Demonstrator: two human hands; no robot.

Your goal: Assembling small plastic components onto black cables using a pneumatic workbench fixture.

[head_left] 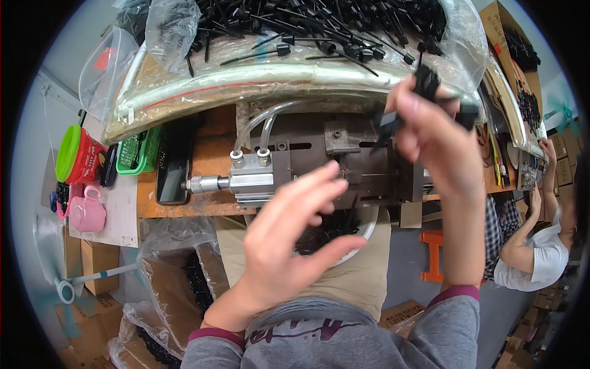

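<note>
Right hand (430,138): fingers pinching small black plastic clips (426,80).
Left hand (289,240): fingers spread wide, empty, over grey metal pneumatic press (307,166).

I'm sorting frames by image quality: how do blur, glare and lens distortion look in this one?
Head view: the left hand is softened by motion blur, the right hand with its black plastic parts is a little sharper; glare streaks the clear plastic sheet; fisheye bends the bench edge and darkens the corners; light is even, shadows soft.
</note>
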